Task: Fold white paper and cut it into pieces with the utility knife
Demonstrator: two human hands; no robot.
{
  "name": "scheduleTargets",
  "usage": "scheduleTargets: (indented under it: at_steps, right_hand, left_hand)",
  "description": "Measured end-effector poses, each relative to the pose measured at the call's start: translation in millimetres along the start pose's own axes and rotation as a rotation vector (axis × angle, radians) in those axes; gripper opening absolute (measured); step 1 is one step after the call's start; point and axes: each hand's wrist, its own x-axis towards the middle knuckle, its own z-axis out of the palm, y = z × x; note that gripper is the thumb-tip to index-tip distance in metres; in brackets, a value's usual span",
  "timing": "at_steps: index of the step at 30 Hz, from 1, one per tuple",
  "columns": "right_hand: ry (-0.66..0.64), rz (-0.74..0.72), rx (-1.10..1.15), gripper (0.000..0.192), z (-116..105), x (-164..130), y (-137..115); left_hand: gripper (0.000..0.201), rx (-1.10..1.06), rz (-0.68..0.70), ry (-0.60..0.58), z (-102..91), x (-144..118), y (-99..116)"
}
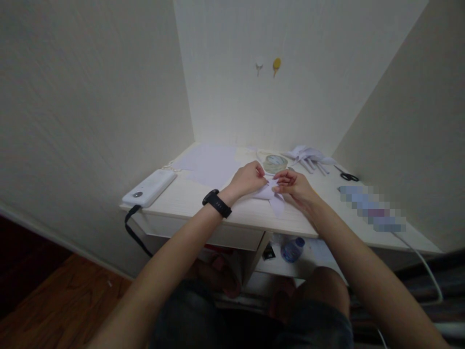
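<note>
My left hand, a black watch on its wrist, bends its fingers closed on a folded piece of white paper near the middle of the desk. From the other side, my right hand pinches the same paper between thumb and fingers. The paper has pointed flaps, one hanging toward the front edge. Just behind my hands lies a roll of clear tape. My fingers hide part of the folds.
White sheets lie at the back left, beside a white power bank with a black strap. Folded paper pieces with sticks and black scissors sit at the right. A plastic bottle is on the shelf below.
</note>
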Motion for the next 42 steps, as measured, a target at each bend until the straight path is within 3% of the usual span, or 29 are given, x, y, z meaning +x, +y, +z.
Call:
scheduleTargets:
  at_steps: [3,5,8,10,15,17,20,24,28,31,36,42]
  right_hand:
    - [0.018,-0.019,-0.004,0.041,-1.0,1.0,-0.9]
    - [0.026,-0.025,0.001,0.04,-1.1,1.1,-1.4]
    - [0.031,-0.029,0.018,0.041,-1.1,0.8,-1.5]
    - [0.037,-0.032,0.027,0.042,-1.3,0.8,-1.3]
    - [0.09,-0.07,0.017,0.04,-3.7,2.7,-2.2]
    - [0.132,-0.079,0.018,0.04,-4.8,4.0,-3.1]
    - [0.211,-0.094,0.04,0.039,-4.8,5.5,-4.4]
    - [0.303,-0.12,0.1,0.04,-0.7,6.1,-4.7]
    - [0.357,-0.162,0.118,0.04,3.6,8.1,-1.4]
    - [0.395,-0.226,0.036,0.039,3.8,11.0,2.0]
    - [0.458,-0.29,-0.207,0.031,0.6,10.5,2.9]
    - [0.563,-0.461,-0.722,0.02,-2.0,3.5,-1.1]
  left_hand:
    - [0.02,-0.002,-0.016,0.226,-2.7,-6.4,-3.0]
    - [0.032,-0.038,-0.071,0.247,-2.3,-8.9,-9.6]
    - [0.057,-0.157,-0.171,0.052,0.7,-8.3,-22.9]
    - [0.061,-0.272,-0.206,-0.044,1.5,-6.0,-30.2]
    - [0.044,-0.811,-0.371,-0.039,-8.6,-5.6,-34.1]
    - [0.035,-1.004,-0.423,-0.124,-13.0,-8.3,-31.0]
    - [0.031,-1.089,-0.383,-0.31,-9.6,-10.8,-23.4]
    - [0.052,-1.091,-0.205,-0.434,16.5,-5.6,-13.2]
    - [0.055,-1.082,-0.155,-0.226,46.7,7.2,-12.6]
    - [0.051,-1.034,-0.144,-0.078,58.2,15.9,-17.7]
    - [0.038,-0.995,-0.103,-0.008,59.7,20.4,-25.6]
    - [0.028,-0.823,-0.05,0.081,58.3,17.1,-24.1]
